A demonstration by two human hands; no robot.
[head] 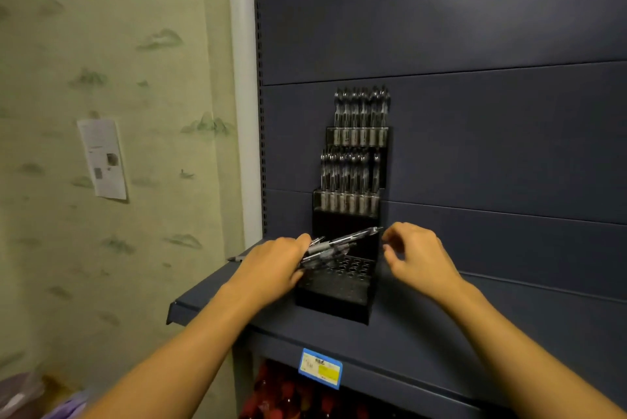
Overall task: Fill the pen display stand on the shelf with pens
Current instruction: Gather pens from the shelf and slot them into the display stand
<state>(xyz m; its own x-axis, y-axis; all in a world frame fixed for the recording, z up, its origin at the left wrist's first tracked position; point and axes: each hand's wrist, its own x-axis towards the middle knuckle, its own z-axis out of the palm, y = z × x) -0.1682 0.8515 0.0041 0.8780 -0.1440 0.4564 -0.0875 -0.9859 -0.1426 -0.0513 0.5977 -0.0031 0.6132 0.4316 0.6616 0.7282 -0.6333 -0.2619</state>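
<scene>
Shelf (305, 327): left hand (271, 266) grips pens (339, 244).

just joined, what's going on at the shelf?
A person is stocking a black tiered pen display stand on the dark shelf. The left hand holds a bundle of pens over the empty bottom tier. The right hand reaches for the tip of one pen, fingers curled. The two upper tiers are already full.

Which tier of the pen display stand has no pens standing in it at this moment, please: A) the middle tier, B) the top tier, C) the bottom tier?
C: the bottom tier of the stand shows only bare holes, while the left hand holds a bundle of pens over it.
</scene>
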